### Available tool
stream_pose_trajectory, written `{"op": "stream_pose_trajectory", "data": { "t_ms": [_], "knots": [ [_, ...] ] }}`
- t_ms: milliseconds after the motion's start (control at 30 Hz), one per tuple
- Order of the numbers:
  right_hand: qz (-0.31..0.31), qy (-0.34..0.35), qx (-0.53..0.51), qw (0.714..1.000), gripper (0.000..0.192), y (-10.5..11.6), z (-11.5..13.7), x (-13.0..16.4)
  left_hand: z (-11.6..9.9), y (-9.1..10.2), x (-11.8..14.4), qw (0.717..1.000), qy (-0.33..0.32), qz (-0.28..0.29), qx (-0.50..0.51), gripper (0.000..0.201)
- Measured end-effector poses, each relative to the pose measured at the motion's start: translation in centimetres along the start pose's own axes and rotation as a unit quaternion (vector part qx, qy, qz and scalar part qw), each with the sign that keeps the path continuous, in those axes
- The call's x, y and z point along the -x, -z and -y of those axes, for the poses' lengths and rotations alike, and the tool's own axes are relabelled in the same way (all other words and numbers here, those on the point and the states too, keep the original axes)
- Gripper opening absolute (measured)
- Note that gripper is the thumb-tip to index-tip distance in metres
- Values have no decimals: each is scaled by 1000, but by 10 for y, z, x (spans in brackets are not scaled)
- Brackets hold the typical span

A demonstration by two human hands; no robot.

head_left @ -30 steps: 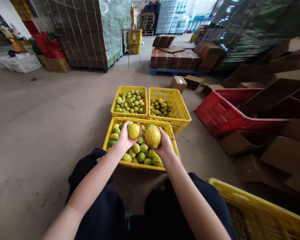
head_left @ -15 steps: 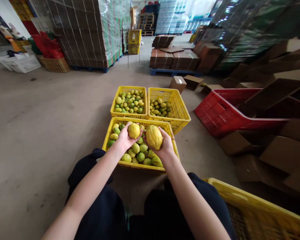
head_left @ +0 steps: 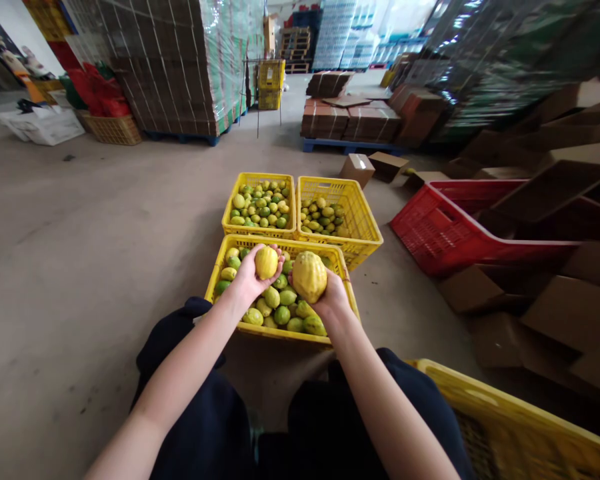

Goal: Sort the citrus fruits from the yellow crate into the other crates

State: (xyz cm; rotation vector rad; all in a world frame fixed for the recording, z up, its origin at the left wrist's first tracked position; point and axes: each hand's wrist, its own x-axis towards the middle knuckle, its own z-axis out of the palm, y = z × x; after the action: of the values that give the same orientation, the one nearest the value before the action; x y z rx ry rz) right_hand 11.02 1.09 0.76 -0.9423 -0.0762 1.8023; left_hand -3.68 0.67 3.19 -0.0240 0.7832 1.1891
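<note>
Head view: seated low on a bare concrete floor (head_left: 80,253), dark-trousered knees apart. Left hand (head_left: 250,277) cupped palm-up around a small round yellow fruit (head_left: 267,262), fingers curled under it. Right hand (head_left: 333,290) wrapped from below around a larger, knobbly-skinned yellow fruit (head_left: 309,277). Both fruits held side by side, just apart, above the near yellow crate (head_left: 215,280), inside its rims.

Near crate of lattice plastic, straight-edged and rectangular, half filled with smooth green and yellow fruit. Beyond it, touching its far rim, two more yellow crates side by side: far left crate (head_left: 230,200) fuller, far right crate (head_left: 365,213) with a thin layer and much bare mesh wall showing.

Wide open floor to the left, smooth and grey. Tighter on the right: red crate (head_left: 430,233) tilted, flattened brown cardboard boxes (head_left: 570,313) heaped near it, and another yellow crate rim (head_left: 480,393) just beside the right knee. Wrapped pallet stacks (head_left: 180,67) well behind.
</note>
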Motion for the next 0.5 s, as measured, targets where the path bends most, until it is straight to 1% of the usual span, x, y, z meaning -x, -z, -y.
{"op": "stream_pose_trajectory", "data": {
  "t_ms": [67, 167, 267, 367, 500],
  "knots": [
    [4, -15, 5, 1000, 27, -2, 1, 4, -1, 0, 1, 1000, 3, 8, 1, 25],
    [40, -26, 11, 999, 31, -6, 2, 13, -2, -2, 3, 1000, 0, 9, 16, 25],
    [66, -23, 30, 997, 21, -9, 3, 19, -3, -4, 6, 1000, -13, 0, 20, 19],
    [63, -22, 40, 997, 17, -11, 3, 20, -3, -5, 7, 1000, -21, -18, 15, 11],
    [48, -25, 35, 998, 20, -12, 4, 19, -3, -4, 5, 1000, -20, -14, 12, 12]
  ]
}}
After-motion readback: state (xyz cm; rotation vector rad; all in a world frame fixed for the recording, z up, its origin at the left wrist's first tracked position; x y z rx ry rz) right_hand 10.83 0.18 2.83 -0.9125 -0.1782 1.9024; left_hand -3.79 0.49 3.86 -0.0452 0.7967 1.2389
